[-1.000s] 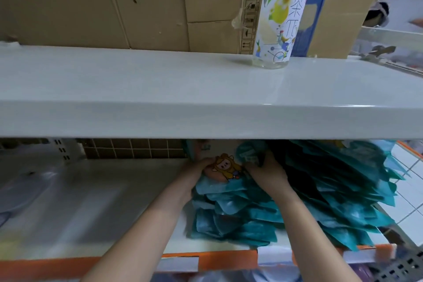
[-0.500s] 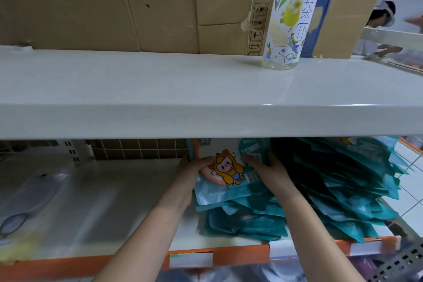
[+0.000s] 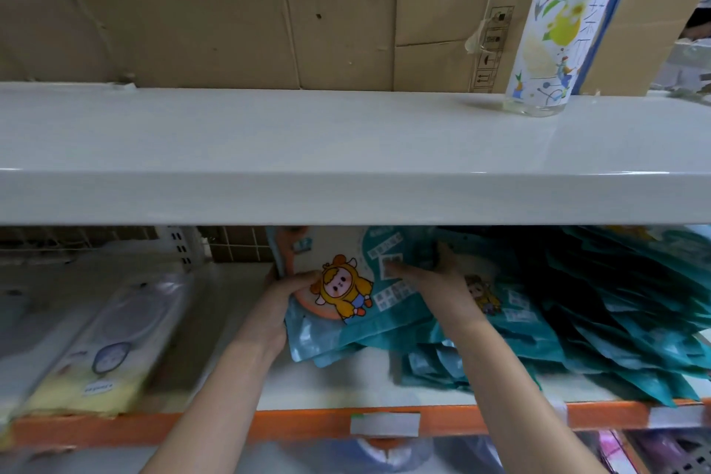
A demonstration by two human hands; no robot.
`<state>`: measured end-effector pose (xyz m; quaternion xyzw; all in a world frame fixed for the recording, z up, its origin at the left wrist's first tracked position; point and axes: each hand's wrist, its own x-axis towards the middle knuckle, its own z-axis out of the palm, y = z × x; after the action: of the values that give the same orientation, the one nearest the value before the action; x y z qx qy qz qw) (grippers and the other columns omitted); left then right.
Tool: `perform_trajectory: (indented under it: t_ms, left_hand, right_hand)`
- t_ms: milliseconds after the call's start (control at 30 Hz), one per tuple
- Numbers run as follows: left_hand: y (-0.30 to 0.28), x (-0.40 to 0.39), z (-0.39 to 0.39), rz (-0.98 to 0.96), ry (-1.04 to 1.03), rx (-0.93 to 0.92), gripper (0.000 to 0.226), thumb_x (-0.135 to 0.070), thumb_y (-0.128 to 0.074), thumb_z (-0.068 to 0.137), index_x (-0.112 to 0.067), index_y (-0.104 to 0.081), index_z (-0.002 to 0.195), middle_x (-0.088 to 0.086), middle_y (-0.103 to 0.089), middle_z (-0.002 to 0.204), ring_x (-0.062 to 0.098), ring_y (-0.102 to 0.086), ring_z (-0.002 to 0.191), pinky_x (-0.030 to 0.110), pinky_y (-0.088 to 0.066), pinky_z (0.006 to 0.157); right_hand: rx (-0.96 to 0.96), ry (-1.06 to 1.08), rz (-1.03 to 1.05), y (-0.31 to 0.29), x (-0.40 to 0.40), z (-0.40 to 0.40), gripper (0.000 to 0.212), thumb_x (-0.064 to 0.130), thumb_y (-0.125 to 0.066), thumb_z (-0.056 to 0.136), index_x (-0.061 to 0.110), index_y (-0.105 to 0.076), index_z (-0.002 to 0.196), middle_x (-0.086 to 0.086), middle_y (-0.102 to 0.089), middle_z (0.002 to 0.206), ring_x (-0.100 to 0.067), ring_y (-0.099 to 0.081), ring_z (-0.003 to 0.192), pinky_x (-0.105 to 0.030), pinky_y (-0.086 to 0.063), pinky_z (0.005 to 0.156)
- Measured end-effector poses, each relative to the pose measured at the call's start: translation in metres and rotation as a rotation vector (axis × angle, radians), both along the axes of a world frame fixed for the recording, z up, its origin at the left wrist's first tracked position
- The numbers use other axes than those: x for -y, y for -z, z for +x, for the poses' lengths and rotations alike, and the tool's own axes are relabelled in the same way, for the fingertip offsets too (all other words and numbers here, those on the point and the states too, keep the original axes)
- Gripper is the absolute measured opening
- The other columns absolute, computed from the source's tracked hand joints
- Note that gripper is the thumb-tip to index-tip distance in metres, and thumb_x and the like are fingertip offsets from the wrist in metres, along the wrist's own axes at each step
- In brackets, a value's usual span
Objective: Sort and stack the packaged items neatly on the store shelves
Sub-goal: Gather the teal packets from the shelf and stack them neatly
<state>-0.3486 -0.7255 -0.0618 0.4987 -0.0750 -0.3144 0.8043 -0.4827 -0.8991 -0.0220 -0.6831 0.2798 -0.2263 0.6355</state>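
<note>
A bundle of teal packets (image 3: 358,312), its top one printed with a yellow cartoon figure, is raised off the lower shelf (image 3: 338,389). My left hand (image 3: 286,294) grips the bundle's left edge. My right hand (image 3: 434,283) presses on its right side, thumb on top. To the right lies a large slanting heap of the same teal packets (image 3: 600,312), spread across the shelf. The tops of the packets are hidden behind the upper shelf (image 3: 346,181).
A clear drink bottle (image 3: 554,38) stands on the upper shelf before brown cardboard boxes (image 3: 231,11). Pale yellow and clear packets (image 3: 104,350) lie at the lower shelf's left. An orange price rail (image 3: 300,423) with a white label runs along the front edge.
Both hands have lifted a bundle of teal packets off the pile and shifted it left, leaving a gap of bare shelf beneath. The view has moved closer.
</note>
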Motion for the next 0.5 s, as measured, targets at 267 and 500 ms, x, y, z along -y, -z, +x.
perform_trajectory:
  t_ms: [267,500]
  left_hand:
    - [0.001,-0.009,0.004,-0.035,0.061,0.004,0.059,-0.007,-0.071,0.058,-0.001,-0.061,0.116,0.021,-0.070,0.104,0.033,-0.070,0.089,0.035,-0.058,0.063]
    - [-0.029,0.031,-0.014,-0.045,0.210,0.102,0.047,-0.001,-0.076,0.046,-0.004,-0.066,0.092,0.014,-0.074,0.083,0.027,-0.071,0.074,0.032,-0.058,0.061]
  right_hand:
    - [0.089,-0.016,0.110,0.004,-0.020,0.005,0.074,0.020,-0.070,0.083,0.034,-0.030,0.144,0.008,-0.052,0.131,-0.017,-0.052,0.114,-0.034,-0.041,0.095]
    - [0.147,0.111,0.062,-0.009,0.013,-0.026,0.065,0.029,-0.073,0.073,0.040,-0.043,0.130,0.014,-0.056,0.123,-0.012,-0.054,0.112,-0.035,-0.040,0.095]
